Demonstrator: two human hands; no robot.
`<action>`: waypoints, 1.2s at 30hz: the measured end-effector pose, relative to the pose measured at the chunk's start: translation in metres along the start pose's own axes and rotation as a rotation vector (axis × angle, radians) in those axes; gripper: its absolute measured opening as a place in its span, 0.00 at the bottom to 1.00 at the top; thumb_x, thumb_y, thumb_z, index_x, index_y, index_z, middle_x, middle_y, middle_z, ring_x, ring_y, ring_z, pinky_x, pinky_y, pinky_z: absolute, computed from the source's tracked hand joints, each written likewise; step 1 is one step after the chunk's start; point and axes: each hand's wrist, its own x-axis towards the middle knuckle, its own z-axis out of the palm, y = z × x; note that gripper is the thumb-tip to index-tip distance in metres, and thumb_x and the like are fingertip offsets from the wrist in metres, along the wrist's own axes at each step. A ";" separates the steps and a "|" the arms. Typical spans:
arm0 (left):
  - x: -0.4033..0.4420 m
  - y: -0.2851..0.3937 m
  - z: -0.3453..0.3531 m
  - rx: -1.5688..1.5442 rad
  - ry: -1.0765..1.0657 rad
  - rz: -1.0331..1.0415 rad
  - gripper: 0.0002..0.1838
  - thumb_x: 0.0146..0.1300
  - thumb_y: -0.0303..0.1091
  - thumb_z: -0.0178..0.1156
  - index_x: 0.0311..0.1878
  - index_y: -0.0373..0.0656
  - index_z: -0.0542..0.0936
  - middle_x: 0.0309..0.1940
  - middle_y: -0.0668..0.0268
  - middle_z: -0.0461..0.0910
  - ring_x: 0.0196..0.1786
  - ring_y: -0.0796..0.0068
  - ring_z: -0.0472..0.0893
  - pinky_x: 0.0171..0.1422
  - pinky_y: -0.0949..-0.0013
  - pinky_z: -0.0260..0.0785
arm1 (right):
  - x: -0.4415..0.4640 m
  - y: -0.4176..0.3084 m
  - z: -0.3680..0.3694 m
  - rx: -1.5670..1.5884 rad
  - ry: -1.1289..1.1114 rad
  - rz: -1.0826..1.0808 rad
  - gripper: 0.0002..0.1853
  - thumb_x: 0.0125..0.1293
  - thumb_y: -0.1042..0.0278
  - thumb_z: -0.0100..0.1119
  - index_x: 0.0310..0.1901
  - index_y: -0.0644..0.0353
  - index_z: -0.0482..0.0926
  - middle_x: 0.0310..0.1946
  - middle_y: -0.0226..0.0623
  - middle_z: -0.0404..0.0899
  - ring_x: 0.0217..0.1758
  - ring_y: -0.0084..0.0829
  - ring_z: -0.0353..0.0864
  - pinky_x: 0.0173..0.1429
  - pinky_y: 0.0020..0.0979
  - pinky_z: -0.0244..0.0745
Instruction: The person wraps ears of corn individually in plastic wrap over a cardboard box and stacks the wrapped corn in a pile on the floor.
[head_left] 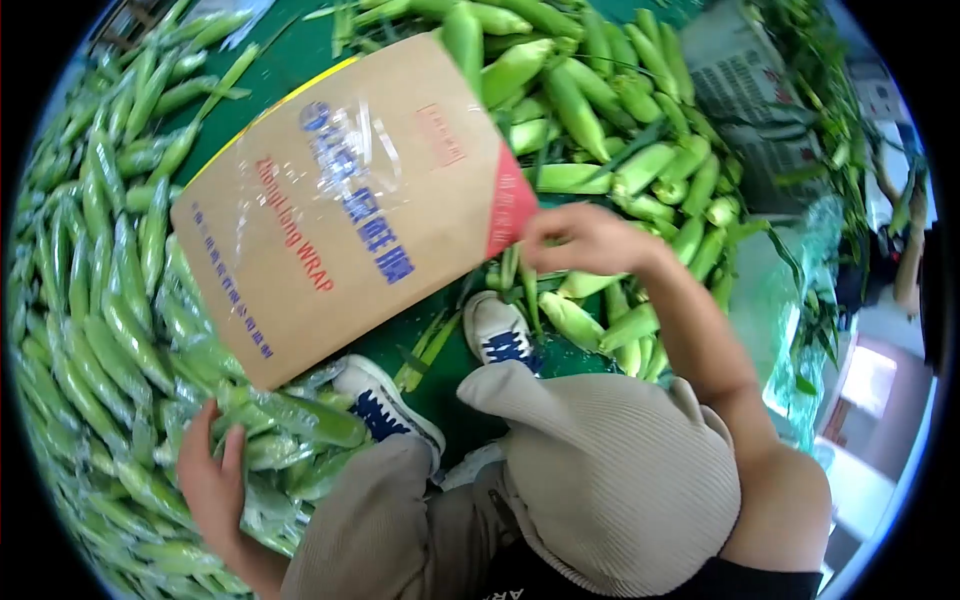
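Observation:
A brown cardboard box (pixel 310 210) with blue and red print lies tilted between two piles of green corn. My right hand (pixel 585 238) is beside the box's red corner, its fingers curled together; what they hold, if anything, is hidden. Low on the left, my left hand (pixel 215 465) rests at the wrapped corn (pixel 310 420), with thumb and fingers apart. The corn on the left (pixel 110 350) is in clear film. On the right, the corn in husks (pixel 575 110) has no film.
Green floor (pixel 440 345) shows around my shoes (pixel 497 330). A printed sack (pixel 750 110) and a green plastic bag (pixel 800 330) stand at the right. Part of another person's arm (pixel 908 260) shows at the far right edge.

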 end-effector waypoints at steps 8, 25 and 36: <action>0.090 0.077 0.041 -0.517 0.137 0.277 0.14 0.68 0.29 0.69 0.55 0.37 0.86 0.46 0.60 0.90 0.51 0.65 0.88 0.60 0.65 0.77 | -0.047 0.155 -0.021 -1.122 0.305 0.584 0.37 0.50 0.58 0.81 0.63 0.55 0.79 0.60 0.44 0.80 0.69 0.51 0.76 0.72 0.56 0.71; 0.240 0.106 0.049 0.100 0.402 0.528 0.43 0.57 0.49 0.77 0.78 0.67 0.74 0.65 0.65 0.79 0.72 0.57 0.74 0.78 0.45 0.60 | 0.221 -0.110 0.002 -0.627 0.361 -0.602 0.42 0.58 0.46 0.80 0.68 0.65 0.76 0.61 0.52 0.80 0.63 0.55 0.80 0.70 0.44 0.76; 0.237 0.089 0.034 -0.026 0.153 0.522 0.38 0.62 0.49 0.74 0.76 0.59 0.75 0.62 0.58 0.78 0.67 0.49 0.76 0.73 0.51 0.69 | 0.134 -0.007 -0.002 -0.341 0.595 -0.551 0.07 0.72 0.76 0.62 0.49 0.58 0.80 0.38 0.34 0.85 0.41 0.32 0.83 0.50 0.34 0.80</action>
